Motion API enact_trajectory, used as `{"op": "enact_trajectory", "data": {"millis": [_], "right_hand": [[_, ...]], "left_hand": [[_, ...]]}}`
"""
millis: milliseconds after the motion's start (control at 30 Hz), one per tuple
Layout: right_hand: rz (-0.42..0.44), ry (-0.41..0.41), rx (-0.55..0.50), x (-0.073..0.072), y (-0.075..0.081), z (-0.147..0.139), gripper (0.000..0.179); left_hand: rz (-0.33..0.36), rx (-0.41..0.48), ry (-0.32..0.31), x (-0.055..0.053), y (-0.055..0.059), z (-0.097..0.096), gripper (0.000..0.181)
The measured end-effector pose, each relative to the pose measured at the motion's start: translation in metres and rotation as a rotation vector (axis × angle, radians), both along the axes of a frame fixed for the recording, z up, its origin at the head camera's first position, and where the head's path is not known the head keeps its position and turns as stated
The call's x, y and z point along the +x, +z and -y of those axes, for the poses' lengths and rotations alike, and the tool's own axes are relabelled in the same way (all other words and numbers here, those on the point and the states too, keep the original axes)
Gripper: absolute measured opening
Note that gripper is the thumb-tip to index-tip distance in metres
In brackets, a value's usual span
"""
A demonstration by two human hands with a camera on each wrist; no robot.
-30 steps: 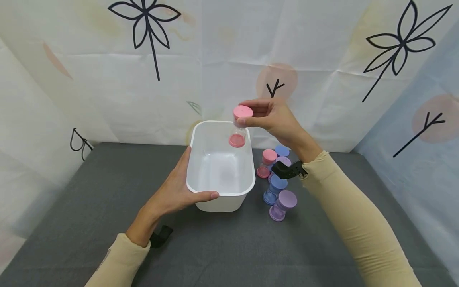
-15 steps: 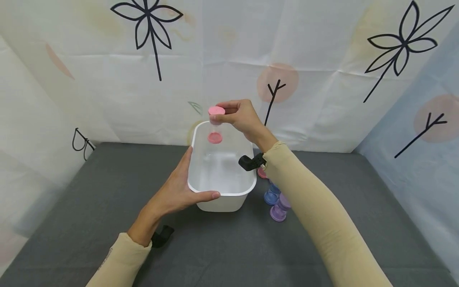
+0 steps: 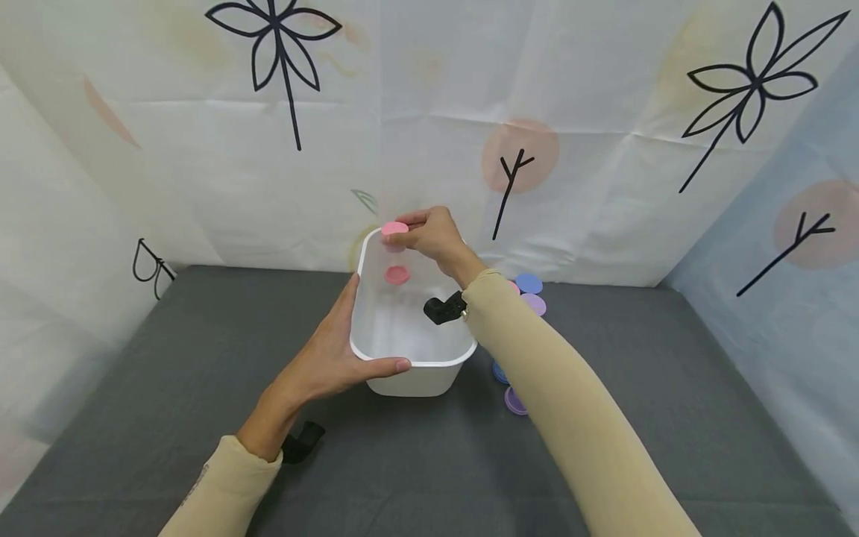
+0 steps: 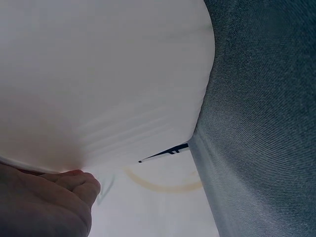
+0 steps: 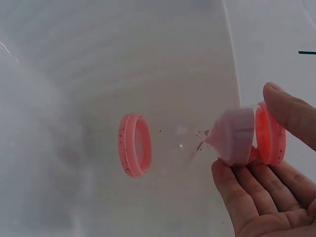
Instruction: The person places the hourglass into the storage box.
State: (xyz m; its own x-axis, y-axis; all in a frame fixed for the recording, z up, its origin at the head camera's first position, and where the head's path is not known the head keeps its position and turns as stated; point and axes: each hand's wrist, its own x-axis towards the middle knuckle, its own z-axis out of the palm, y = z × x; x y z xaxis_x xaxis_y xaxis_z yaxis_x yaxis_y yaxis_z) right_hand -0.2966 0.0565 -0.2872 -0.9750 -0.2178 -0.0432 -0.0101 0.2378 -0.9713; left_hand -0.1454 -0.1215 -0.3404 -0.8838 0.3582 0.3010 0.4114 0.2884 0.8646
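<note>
Head view, centre: the right hand [image 3: 432, 236] pinches a pink-capped hourglass [image 3: 397, 257] over the white bin [image 3: 417, 380]; the left hand [image 3: 329, 349] (thumb and fingers apart) touches the bin. Left wrist view: fingers contact it, lower left. Right wrist view: the hourglass spans centre to right.

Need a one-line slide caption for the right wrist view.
Right hand holding a pink-ended sand timer by one end, white bin interior behind it.

left sleeve [image 3: 224, 485]: beige, dark marking [image 3: 197, 481] | right sleeve [image 3: 557, 380]: beige | left wrist-camera [image 3: 303, 442]: black | right wrist-camera [image 3: 444, 308]: black
</note>
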Motion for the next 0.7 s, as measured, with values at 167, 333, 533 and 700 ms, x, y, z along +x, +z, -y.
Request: {"op": "enact_trajectory", "data": {"millis": [167, 333, 533, 700], "right_hand": [[0.019, -0.016, 0.053, -0.003, -0.008, 0.006, 0.040], [0.027, -0.018, 0.131, -0.004, -0.012, 0.007, 0.042], [0.013, 0.029, 0.208, -0.002, -0.019, 0.005, 0.041], [-0.024, 0.070, 0.246, -0.001, -0.023, 0.004, 0.039]], "left_hand": [[-0.002, 0.012, -0.015, -0.009, -0.014, 0.003, 0.127], [0.001, 0.009, -0.010, -0.009, -0.015, 0.004, 0.126], [-0.011, 0.008, -0.017, -0.007, -0.015, 0.003, 0.124], [-0.012, 0.003, -0.016, -0.006, -0.013, 0.001, 0.124]]}}
